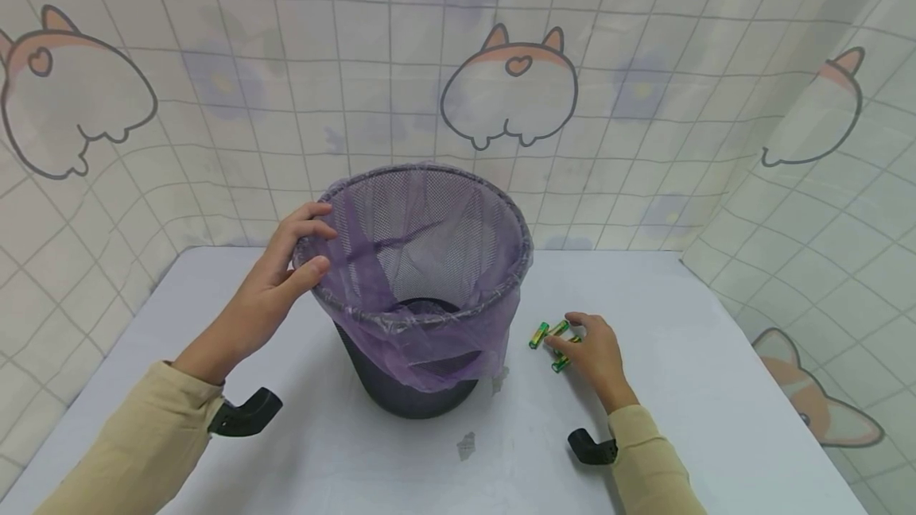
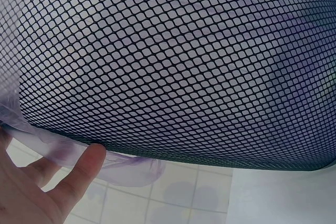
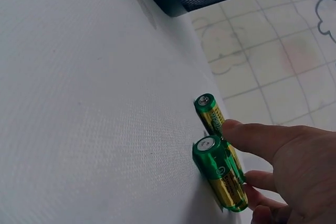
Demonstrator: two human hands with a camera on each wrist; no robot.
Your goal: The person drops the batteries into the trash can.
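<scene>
A black mesh wastebasket, lined with a translucent purple garbage bag, stands in the middle of the table. My left hand grips its left rim, fingers over the edge and onto the bag. In the left wrist view, the thumb lies along the bag beside the mesh. To the right of the basket, several green-and-gold batteries lie close together on the table. There my right hand pinches one battery lengthwise between thumb and index finger, partly hidden behind another in the right wrist view.
The white table is bounded by a tiled-pattern curtain with cartoon animals at the back and sides. Grey patches mark the tabletop before the basket. A black device sits at each wrist.
</scene>
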